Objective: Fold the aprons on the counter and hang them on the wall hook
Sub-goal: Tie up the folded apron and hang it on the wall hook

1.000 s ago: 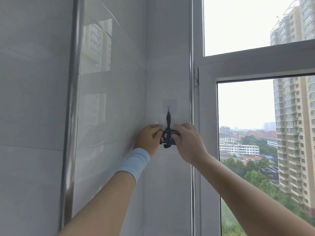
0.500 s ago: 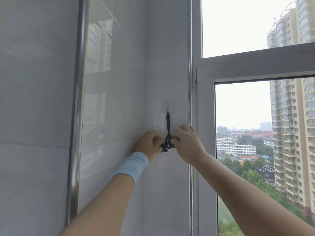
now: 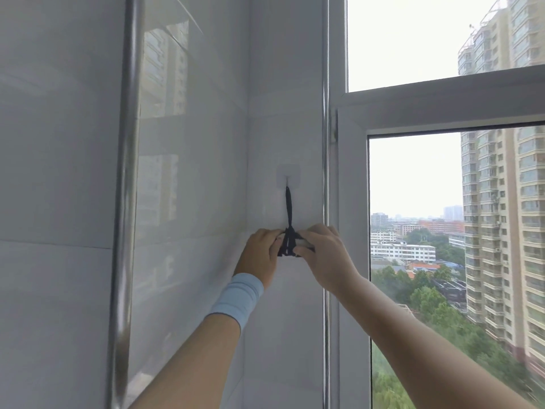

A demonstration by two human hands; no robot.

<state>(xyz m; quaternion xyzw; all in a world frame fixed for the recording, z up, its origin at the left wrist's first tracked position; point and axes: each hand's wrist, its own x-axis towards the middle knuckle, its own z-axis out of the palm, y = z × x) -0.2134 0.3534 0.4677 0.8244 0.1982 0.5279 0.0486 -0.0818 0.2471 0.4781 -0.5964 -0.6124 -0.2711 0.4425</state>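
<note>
A clear adhesive wall hook (image 3: 288,176) is stuck on the white tiled wall beside the window. A dark apron string (image 3: 288,208) hangs straight down from it and ends in a bunched knot (image 3: 289,245) between my hands. My left hand (image 3: 259,255), with a light blue wristband, pinches the knot from the left. My right hand (image 3: 324,255) grips it from the right, with a bit of pale cloth showing at the fingertips. The apron body is out of view.
A vertical metal pipe (image 3: 125,202) runs down the tiled wall at the left. A white window frame (image 3: 351,231) stands just right of the hook, with a chrome strip (image 3: 325,143) along the corner. Tower blocks and trees show outside.
Both hands have slid slightly lower with the knot, and the string now hangs longer and tauter below the hook. The loose loops have tightened into a compact bunch.
</note>
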